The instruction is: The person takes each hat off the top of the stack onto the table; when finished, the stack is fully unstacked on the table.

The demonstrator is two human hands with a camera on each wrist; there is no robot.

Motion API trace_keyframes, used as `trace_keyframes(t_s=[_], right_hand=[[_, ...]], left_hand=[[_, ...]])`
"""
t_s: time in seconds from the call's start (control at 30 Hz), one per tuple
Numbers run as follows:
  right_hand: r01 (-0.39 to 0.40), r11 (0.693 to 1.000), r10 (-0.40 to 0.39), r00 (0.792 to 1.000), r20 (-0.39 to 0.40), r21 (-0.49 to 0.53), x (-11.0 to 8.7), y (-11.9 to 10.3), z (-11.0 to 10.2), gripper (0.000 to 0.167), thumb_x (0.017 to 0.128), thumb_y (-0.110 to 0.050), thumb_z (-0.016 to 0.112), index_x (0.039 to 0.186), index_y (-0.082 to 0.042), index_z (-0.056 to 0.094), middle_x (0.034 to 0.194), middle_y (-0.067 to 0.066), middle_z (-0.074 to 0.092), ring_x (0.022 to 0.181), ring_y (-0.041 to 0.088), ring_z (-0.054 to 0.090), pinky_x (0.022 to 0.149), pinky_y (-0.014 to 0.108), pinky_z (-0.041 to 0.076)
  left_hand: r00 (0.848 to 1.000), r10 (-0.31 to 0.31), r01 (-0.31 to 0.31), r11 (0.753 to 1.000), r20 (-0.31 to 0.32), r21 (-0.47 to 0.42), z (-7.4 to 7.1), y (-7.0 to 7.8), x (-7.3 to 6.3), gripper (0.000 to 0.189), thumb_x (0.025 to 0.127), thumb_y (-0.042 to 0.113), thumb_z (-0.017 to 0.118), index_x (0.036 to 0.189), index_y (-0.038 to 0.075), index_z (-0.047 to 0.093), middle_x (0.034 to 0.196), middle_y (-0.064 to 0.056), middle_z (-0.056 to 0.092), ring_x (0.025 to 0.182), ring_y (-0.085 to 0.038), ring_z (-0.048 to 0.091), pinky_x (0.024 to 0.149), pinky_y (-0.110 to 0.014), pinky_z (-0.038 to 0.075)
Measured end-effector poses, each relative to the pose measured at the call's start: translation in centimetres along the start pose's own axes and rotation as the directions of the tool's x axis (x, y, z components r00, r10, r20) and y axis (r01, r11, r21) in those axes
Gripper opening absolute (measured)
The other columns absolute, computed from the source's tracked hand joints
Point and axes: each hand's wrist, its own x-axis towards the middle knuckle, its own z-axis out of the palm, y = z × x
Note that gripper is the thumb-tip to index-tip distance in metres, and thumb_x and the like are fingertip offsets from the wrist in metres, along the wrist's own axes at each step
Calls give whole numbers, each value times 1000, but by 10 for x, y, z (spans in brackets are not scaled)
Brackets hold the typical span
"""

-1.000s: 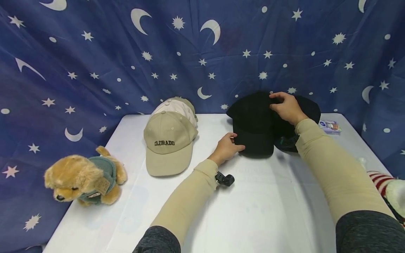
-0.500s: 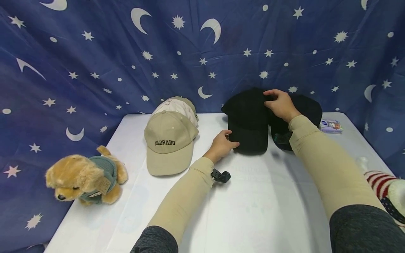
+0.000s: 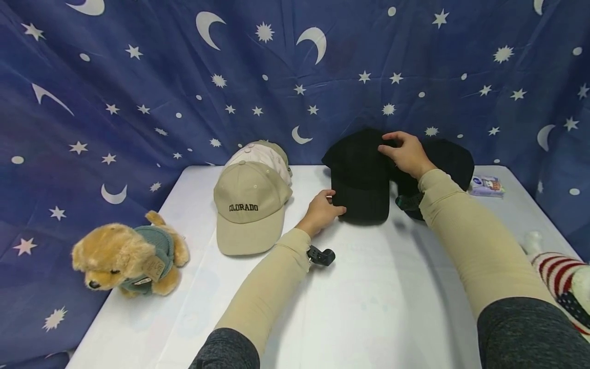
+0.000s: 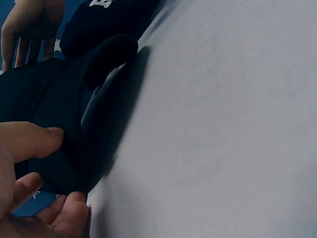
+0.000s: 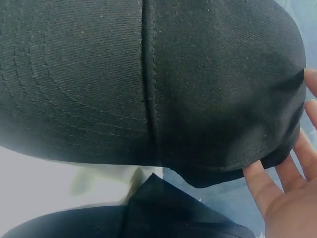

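Note:
A plain black baseball cap (image 3: 357, 159) stands at the back of the table, brim facing me. My left hand (image 3: 319, 214) pinches the left side of its brim, thumb on top and fingers around the edge in the left wrist view. On the crown's right side, my right hand (image 3: 409, 156) holds with spread thumb and fingers; in the right wrist view its fingertips meet the edge of the black crown (image 5: 228, 89). A second black cap (image 3: 450, 159) is partly hidden behind the right hand and sleeve. White lettering shows on that second cap (image 4: 111, 20) in the left wrist view.
To the left, a tan COLORADO cap (image 3: 249, 195) overlaps a pale cap (image 3: 269, 154) and another behind. A plush dog (image 3: 131, 256) stands at the left edge. A small purple packet (image 3: 486, 186) lies back right; a striped plush toy (image 3: 557, 271) sits at the right.
Both hands have shifted the black cap slightly left and back, mostly between the first two frames. Since then the hands and cap have barely moved; the head view has turned slightly.

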Motion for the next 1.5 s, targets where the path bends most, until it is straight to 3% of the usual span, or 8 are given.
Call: trace_keyframes(t_s=[0.1,0.27,0.37,0.47,0.9,1.23,1.5], right_hand=[[3,1000,-3,1000,9,9,1,1,0,52,98,-31,65,139,-2,53,147,19,45,123,34,42,99,51,38],[16,1000,-17,999,28,12,2,3,0,53,97,-28,66,140,0,53,157,17,35,144,35,28,115,52,25],[20,1000,-21,999,42,19,2,5,1,54,97,-26,66,141,2,52,161,15,29,150,32,13,118,53,16],[20,999,-21,999,49,28,1,7,2,54,97,-24,66,141,3,51,161,15,28,151,30,9,118,54,16],[-5,1000,4,999,46,24,-18,7,-2,57,97,-23,67,146,-1,47,158,16,34,143,38,30,112,56,30],[55,998,-55,998,44,15,-39,-2,-4,57,96,-21,69,146,-3,48,151,19,42,138,36,38,108,57,35],[101,994,-103,993,62,29,-62,-10,-2,60,95,-22,71,146,-3,47,149,20,44,136,35,41,106,57,37]], left_hand=[[1000,3,-3,1000,-2,2,1,2,0,60,88,13,75,143,6,51,133,-16,56,122,-28,53,103,-37,43],[1000,2,-2,1000,-11,0,3,2,1,58,89,13,75,142,5,51,135,-16,55,123,-27,52,102,-36,44],[1000,4,-4,1000,-20,-2,4,2,1,56,90,13,74,141,5,52,138,-16,55,125,-26,52,103,-35,44],[1000,8,-8,1000,-29,-4,4,2,1,55,90,14,74,140,5,53,139,-17,54,128,-26,51,105,-35,42],[999,46,-46,999,-19,4,-1,2,-4,57,90,20,74,141,6,53,139,-14,55,125,-25,53,105,-34,42],[993,118,-119,993,18,21,-23,10,-20,61,90,23,73,145,11,50,146,-12,49,132,-26,50,104,-38,44],[986,168,-168,985,3,26,-47,11,-40,62,89,21,76,144,9,51,145,-13,50,132,-29,50,105,-40,43]])
